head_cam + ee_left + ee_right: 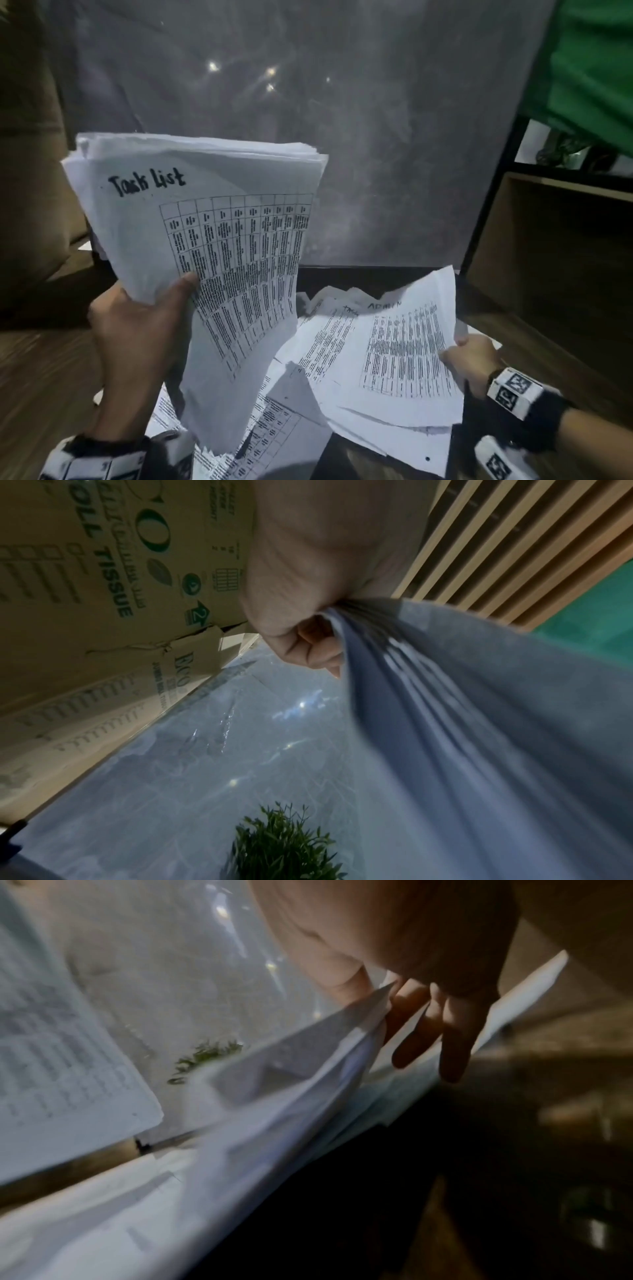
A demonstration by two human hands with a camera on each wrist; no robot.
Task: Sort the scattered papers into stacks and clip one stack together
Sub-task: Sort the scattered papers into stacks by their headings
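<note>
My left hand (150,318) grips a thick stack of white papers (212,226) upright above the table; its top sheet reads "Task List" over a printed grid. The left wrist view shows the same stack (462,723) pinched between thumb and curled fingers (308,653). My right hand (466,356) pinches the right edge of a printed sheet (404,353), lifted slightly off the scattered papers (308,349) on the table. In the right wrist view the thumb holds that sheet's edge (346,1031) while two fingers (455,1047) hang straight below. No clip is visible.
More printed sheets (270,431) lie loose near me on the dark wooden table (41,377). A grey mottled panel (342,137) stands behind. Cardboard boxes (85,588) are at left, a wooden shelf unit (555,246) at right, a small green plant (281,842) beyond.
</note>
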